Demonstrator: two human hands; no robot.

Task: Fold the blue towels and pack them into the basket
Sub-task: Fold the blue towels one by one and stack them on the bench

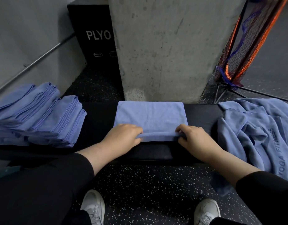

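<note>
— What sits at the left end of the tabletop (98,117)?

— The folded stack (38,114), leaning out past the near left corner. If I brush it with my elbow, the top layers may slide to the floor.

— And your grips?

— My left hand (123,137) pinches the near left corner of the towel (150,117), fingers curled round the cloth. My right hand (194,138) does the same at the near right corner. The towel lies flat in the middle, its far edge at the back edge of the tabletop, its near edge raised into a small roll between my hands.

— What could spoil this fold?

— If one grip lifts faster than the other, I judge the layers will skew and the edges won't meet. The cloth is soft, so the lower layer may drag along and bunch.

— And to the right?

— The unfolded heap (256,132) hangs over the right end, and some of it could slip down to the floor. I see no basket here, so I cannot tell where packing happens.
</note>
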